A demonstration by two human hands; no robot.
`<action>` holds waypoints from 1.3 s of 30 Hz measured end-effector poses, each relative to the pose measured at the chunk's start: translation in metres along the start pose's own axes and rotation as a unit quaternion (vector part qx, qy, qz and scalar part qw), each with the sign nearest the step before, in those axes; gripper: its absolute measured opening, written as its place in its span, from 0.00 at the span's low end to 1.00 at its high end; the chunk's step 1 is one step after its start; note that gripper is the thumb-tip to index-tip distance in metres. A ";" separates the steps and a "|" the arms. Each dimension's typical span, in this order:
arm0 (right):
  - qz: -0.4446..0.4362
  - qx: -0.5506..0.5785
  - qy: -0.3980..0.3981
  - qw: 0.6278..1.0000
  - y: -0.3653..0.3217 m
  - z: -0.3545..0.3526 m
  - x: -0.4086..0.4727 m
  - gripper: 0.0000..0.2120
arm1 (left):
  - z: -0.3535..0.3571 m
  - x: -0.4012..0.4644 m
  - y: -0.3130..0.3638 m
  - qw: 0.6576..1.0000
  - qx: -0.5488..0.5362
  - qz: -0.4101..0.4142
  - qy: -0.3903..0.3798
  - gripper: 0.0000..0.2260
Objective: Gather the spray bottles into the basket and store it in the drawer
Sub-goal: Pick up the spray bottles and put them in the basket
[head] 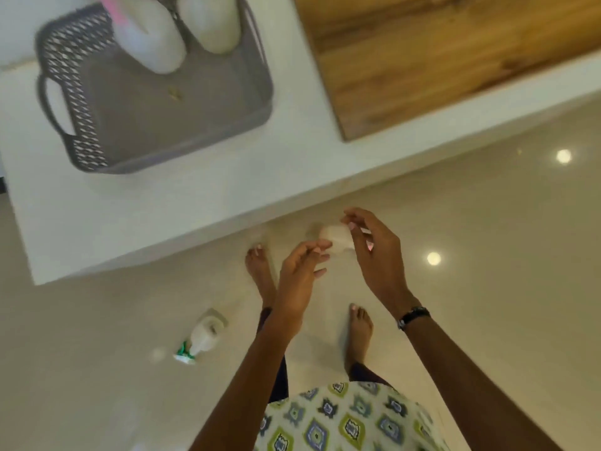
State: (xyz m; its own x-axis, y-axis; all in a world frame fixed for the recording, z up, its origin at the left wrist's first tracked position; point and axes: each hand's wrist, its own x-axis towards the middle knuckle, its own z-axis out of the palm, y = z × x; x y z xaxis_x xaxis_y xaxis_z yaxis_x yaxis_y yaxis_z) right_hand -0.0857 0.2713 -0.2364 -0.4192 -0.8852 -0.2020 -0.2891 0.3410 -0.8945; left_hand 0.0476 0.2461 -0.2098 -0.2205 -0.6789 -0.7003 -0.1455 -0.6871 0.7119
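A grey perforated basket (pixel 156 157) stands on the white counter (pixel 169 209) at the upper left. Two white bottles lie in its far end: one with a pink sprayer (pixel 153 37), one plain (pixel 213 24). On the floor at my left lies a white spray bottle with a green nozzle (pixel 203 340). Below the counter's edge, my right hand (pixel 377 262) grips a small, blurred white bottle (pixel 336 239) with a pink part showing by the palm. My left hand (pixel 297 284) is beside it with fingers apart, its fingertips close to the bottle.
A wooden board (pixel 439 53) covers the counter's upper right. The glossy beige floor (pixel 487 288) reflects ceiling lights. My bare feet (pixel 261 278) stand just under the counter's edge.
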 end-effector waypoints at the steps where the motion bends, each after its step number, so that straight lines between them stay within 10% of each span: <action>1: 0.013 -0.011 -0.003 1.000 0.022 -0.014 -0.011 0.12 | 0.012 -0.003 -0.017 1.000 -0.004 -0.022 0.006 0.08; 22: 0.120 -0.317 -0.171 0.925 0.347 0.034 0.022 0.21 | 0.043 0.167 -0.239 0.977 0.199 -0.073 0.019 0.10; 39: 0.069 -0.418 -0.292 0.857 0.333 0.069 0.042 0.21 | 0.041 0.196 -0.247 0.954 0.298 0.027 0.010 0.10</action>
State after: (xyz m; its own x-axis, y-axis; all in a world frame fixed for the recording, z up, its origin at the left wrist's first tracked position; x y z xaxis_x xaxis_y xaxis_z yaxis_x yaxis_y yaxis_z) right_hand -0.1399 0.3256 -0.5705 -0.0676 -0.7418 -0.6673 -0.8899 0.3472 -0.2958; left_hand 0.0012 0.2934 -0.5203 -0.2265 -0.7176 -0.6585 -0.6586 -0.3853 0.6464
